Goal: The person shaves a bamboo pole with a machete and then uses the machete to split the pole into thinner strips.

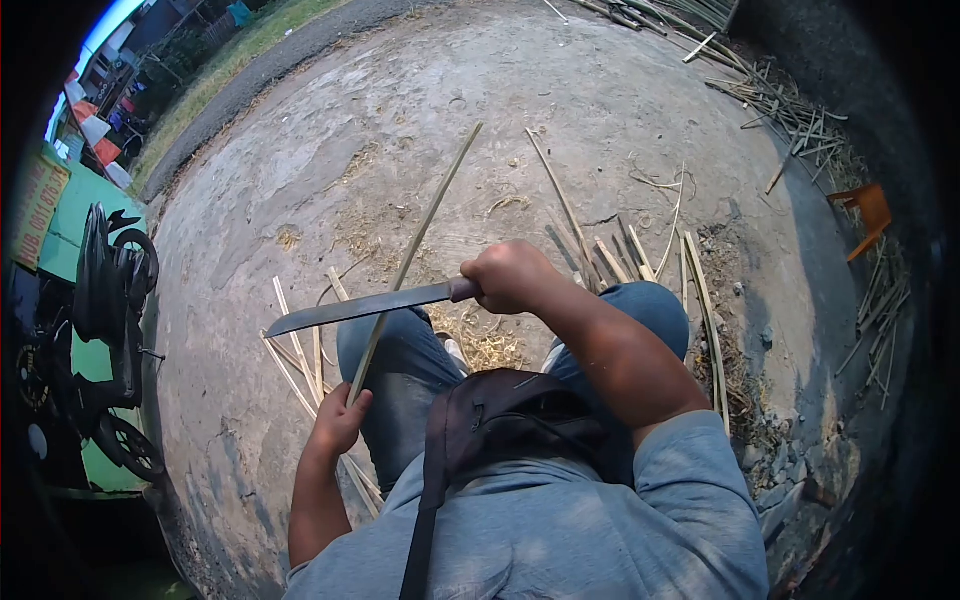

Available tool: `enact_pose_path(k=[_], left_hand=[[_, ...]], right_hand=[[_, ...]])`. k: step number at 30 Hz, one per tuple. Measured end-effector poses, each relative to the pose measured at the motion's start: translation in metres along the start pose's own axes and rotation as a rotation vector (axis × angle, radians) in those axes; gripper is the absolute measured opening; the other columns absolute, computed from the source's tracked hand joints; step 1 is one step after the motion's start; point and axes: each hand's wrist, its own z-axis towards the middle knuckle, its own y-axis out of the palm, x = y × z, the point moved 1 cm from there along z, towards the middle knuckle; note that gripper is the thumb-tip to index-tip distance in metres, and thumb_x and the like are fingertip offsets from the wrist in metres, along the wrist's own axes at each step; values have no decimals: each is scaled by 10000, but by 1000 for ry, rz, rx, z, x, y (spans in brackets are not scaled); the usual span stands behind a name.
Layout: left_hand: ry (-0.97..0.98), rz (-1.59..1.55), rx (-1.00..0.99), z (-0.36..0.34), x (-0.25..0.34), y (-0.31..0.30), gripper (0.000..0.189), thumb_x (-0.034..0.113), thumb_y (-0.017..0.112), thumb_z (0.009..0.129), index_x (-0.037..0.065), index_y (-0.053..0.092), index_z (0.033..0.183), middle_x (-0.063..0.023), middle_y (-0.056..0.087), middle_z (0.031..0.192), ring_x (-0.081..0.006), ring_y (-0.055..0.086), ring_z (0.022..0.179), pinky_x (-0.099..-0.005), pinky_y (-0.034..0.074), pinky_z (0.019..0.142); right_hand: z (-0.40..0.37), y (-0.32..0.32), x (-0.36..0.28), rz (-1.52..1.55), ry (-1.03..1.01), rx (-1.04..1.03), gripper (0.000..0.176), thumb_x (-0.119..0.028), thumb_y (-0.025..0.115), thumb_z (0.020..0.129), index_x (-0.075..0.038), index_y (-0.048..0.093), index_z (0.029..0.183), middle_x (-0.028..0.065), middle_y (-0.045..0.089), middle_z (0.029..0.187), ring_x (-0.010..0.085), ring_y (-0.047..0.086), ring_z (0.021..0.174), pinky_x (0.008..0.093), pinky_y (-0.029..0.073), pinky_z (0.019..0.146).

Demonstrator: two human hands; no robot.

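My right hand [512, 277] is wrapped round the dark handle of a machete [365, 306], whose long blade points left above my knee. Gripped near its lower end by my left hand [342, 418] is a long bamboo strip [428, 222], slanting up and away to the right. The blade crosses over the strip a little above my left hand. Pale shavings [485, 345] lie on the ground between my feet. Beside my left leg are several cut bamboo strips [300, 345].
More bamboo pieces [625, 255] lie past my right knee, with long strips [706, 320] alongside. Heaps of bamboo scraps [790, 105] line the wall at right, near an orange plastic piece [866, 215]. A motorcycle [115, 330] stands at left. A dark bag [520, 415] rests on my lap.
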Motion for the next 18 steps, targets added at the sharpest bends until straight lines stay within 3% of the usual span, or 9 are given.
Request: enact_pose_path(k=[2, 7, 11, 15, 18], left_hand=[[-24, 47, 24, -4, 2, 1, 530, 490, 678, 1022, -30, 636, 1116, -36, 612, 807, -136, 537, 745, -322, 465, 677], [-71, 95, 20, -6, 12, 1, 527, 501, 676, 1021, -19, 642, 1099, -37, 612, 799, -120, 536, 739, -314, 462, 665], [-51, 25, -10, 0, 3, -1, 524, 495, 677, 1021, -21, 645, 1104, -40, 613, 800, -120, 539, 744, -314, 465, 670], [-10, 51, 0, 1, -5, -2, 520, 484, 685, 1018, -28, 646, 1101, -43, 616, 800, -125, 545, 744, -320, 471, 671], [-10, 41, 29, -2, 2, 1, 516, 480, 695, 1012, -29, 647, 1082, -51, 620, 792, -130, 550, 736, -328, 476, 665]], right_hand=[[8, 1, 16, 45, 88, -19, 142, -233, 699, 849, -192, 766, 967, 121, 763, 939, 341, 746, 921, 470, 594, 802], [12, -2, 61, 282, 374, 155, 224, -252, 667, 909, -157, 765, 1087, 162, 764, 1042, 370, 728, 996, 477, 579, 867], [3, 0, 53, 262, 365, 157, 203, -265, 690, 905, -143, 757, 1053, 165, 761, 1007, 371, 731, 980, 485, 578, 855], [-3, 2, 14, 46, 91, 57, 109, -203, 705, 855, -170, 754, 946, 122, 754, 884, 351, 746, 874, 480, 595, 792], [0, 0, 9, 9, 7, 93, 105, -192, 717, 834, -172, 748, 932, 117, 749, 869, 345, 745, 853, 477, 596, 771]])
